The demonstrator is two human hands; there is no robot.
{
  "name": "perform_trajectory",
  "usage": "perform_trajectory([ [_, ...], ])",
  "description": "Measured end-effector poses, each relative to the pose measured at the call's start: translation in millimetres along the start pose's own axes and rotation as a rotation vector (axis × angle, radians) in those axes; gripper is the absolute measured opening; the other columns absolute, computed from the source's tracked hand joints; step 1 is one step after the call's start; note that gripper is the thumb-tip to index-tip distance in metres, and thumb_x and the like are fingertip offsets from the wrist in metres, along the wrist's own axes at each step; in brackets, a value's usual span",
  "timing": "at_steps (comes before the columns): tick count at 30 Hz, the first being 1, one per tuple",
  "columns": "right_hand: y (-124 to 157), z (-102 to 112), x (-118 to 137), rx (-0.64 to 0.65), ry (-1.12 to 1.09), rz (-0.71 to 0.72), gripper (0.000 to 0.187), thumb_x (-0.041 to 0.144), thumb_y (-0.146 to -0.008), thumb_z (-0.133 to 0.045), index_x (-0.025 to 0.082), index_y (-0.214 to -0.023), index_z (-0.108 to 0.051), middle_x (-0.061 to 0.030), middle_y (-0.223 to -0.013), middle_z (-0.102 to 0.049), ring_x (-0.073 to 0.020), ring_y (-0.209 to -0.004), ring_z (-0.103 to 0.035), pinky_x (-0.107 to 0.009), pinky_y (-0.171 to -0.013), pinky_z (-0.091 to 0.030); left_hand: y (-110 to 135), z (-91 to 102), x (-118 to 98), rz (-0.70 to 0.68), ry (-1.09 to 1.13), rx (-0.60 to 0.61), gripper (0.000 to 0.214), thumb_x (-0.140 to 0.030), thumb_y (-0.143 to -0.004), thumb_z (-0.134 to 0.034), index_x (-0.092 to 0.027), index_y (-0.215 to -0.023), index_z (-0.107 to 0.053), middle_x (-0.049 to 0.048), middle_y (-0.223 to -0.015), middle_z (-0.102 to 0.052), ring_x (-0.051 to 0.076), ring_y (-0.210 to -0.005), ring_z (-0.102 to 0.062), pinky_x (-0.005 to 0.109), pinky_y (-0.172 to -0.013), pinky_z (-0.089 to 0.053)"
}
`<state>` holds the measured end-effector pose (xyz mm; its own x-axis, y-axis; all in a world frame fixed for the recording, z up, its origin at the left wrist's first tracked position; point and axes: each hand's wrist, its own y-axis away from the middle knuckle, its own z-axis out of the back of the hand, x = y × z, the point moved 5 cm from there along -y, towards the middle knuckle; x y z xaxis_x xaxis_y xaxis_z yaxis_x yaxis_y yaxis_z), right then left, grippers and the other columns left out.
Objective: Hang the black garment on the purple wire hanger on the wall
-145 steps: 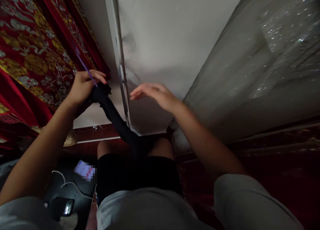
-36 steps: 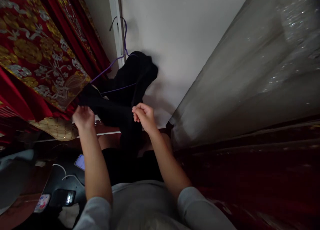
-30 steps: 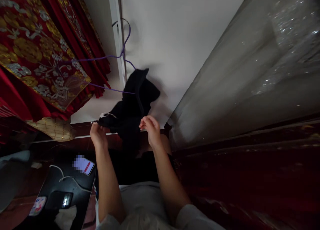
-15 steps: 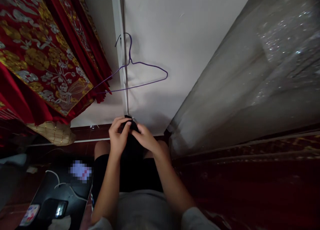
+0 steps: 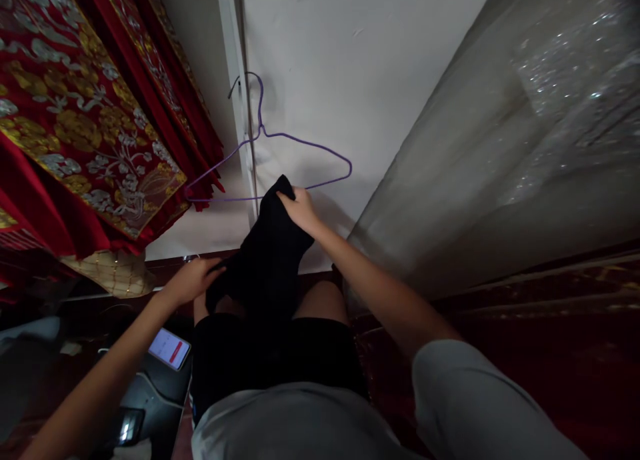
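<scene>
A black garment (image 5: 270,253) hangs down in front of my knees. My right hand (image 5: 299,209) is closed on its top corner, just under the lower bar of a purple wire hanger (image 5: 270,163). The hanger hangs bare from a hook on the white wall by a door frame edge (image 5: 239,123). My left hand (image 5: 193,280) is lower and to the left, fingers pinching the garment's left edge. I wear black shorts and a grey shirt.
A red and gold patterned curtain (image 5: 85,107) hangs at the left. A glossy grey covered surface (image 5: 500,147) rises at the right. On a dark surface at the lower left lie a lit phone (image 5: 169,348), a white cable and another device.
The garment came off the hanger, which now hangs bare. Both hands bunched the cloth low together; now my right hand has lifted a corner toward the hanger and my left has dropped leftward.
</scene>
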<state>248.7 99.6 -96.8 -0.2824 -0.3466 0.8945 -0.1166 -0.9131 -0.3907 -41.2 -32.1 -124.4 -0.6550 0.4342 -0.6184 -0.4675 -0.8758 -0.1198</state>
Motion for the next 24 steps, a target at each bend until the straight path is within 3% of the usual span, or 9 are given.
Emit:
perform_trajectory([
  [3,4,34,5,-0.090,0.083,0.036,0.033,0.035,-0.078,-0.070,0.019,-0.056,-0.052,0.0012,-0.058,-0.051,-0.0134,-0.060,-0.049,-0.026,-0.057,-0.036,-5,40.3,1,0.019,-0.151,-0.092,0.017,-0.031,-0.089,-0.064,-0.023,-0.075,-0.071,0.0010,-0.057,-0.058,0.018,-0.050,-0.049,0.025,-0.056,-0.033],
  [6,6,60,18,-0.106,0.134,0.047,0.038,0.029,-0.077,-0.070,0.019,-0.050,-0.044,0.0025,-0.054,-0.043,-0.0104,-0.055,-0.042,-0.026,-0.052,-0.029,-19,74.6,-16,-0.022,-0.119,-0.246,0.012,-0.022,-0.085,-0.065,-0.020,-0.073,-0.066,0.0021,-0.063,-0.058,0.018,-0.057,-0.048,0.025,-0.061,-0.035],
  [10,17,58,27,-0.078,0.107,0.060,0.036,0.030,-0.078,-0.068,0.019,-0.052,-0.045,0.0018,-0.054,-0.045,-0.0106,-0.055,-0.043,-0.025,-0.050,-0.029,-48,100.1,-56,-0.166,0.028,-0.517,0.011,-0.012,-0.082,-0.063,-0.018,-0.074,-0.059,0.0068,-0.086,-0.064,0.020,-0.082,-0.057,0.029,-0.090,-0.045],
  [12,28,46,26,-0.065,0.079,0.054,0.033,0.036,-0.079,-0.069,0.019,-0.056,-0.051,-0.0004,-0.058,-0.053,-0.0136,-0.058,-0.051,-0.026,-0.052,-0.036,-65,99.1,-75,-0.218,-0.061,-0.537,0.006,-0.012,-0.084,-0.059,-0.017,-0.083,-0.061,0.0080,-0.098,-0.066,0.022,-0.096,-0.061,0.033,-0.100,-0.044],
  [14,39,35,27,-0.033,0.053,0.056,0.031,0.042,-0.082,-0.066,0.019,-0.063,-0.059,-0.0034,-0.064,-0.063,-0.0184,-0.065,-0.060,-0.029,-0.058,-0.046,-81,96.3,-89,-0.245,-0.191,-0.524,0.017,-0.011,-0.086,-0.054,-0.018,-0.099,-0.062,0.0080,-0.108,-0.067,0.023,-0.104,-0.062,0.036,-0.103,-0.046],
  [17,51,32,35,0.029,0.022,0.177,0.025,0.041,-0.087,-0.061,0.018,-0.088,-0.071,-0.0084,-0.090,-0.076,-0.0258,-0.090,-0.072,-0.040,-0.085,-0.058,-94,103.6,-92,-0.223,-0.303,-0.541,0.040,-0.008,-0.084,-0.049,-0.020,-0.120,-0.061,0.0057,-0.108,-0.070,0.022,-0.104,-0.065,0.036,-0.100,-0.050],
  [19,55,47,43,-0.017,0.036,0.306,0.032,0.035,-0.088,-0.062,0.019,-0.114,-0.071,-0.0111,-0.119,-0.074,-0.0276,-0.116,-0.068,-0.044,-0.105,-0.053,-98,115.5,-88,-0.197,-0.351,-0.548,0.043,-0.006,-0.084,-0.047,-0.022,-0.119,-0.064,0.0041,-0.108,-0.072,0.022,-0.103,-0.067,0.035,-0.100,-0.051],
  [21,54,75,48,-0.153,0.065,0.366,0.049,0.034,-0.087,-0.065,0.021,-0.134,-0.062,-0.0111,-0.142,-0.062,-0.0281,-0.132,-0.060,-0.047,-0.111,-0.050,-99,127.8,-85,-0.186,-0.406,-0.534,0.039,-0.006,-0.084,-0.047,-0.022,-0.113,-0.069,0.0032,-0.110,-0.073,0.022,-0.104,-0.066,0.036,-0.102,-0.050],
  [24,42,115,51,-0.243,0.092,0.312,0.052,0.040,-0.085,-0.070,0.021,-0.133,-0.063,-0.0110,-0.139,-0.064,-0.0298,-0.124,-0.065,-0.048,-0.100,-0.057,-99,140.9,-86,-0.199,-0.464,-0.497,0.036,-0.004,-0.084,-0.049,-0.017,-0.108,-0.071,0.0045,-0.112,-0.071,0.021,-0.106,-0.063,0.038,-0.105,-0.049],
])
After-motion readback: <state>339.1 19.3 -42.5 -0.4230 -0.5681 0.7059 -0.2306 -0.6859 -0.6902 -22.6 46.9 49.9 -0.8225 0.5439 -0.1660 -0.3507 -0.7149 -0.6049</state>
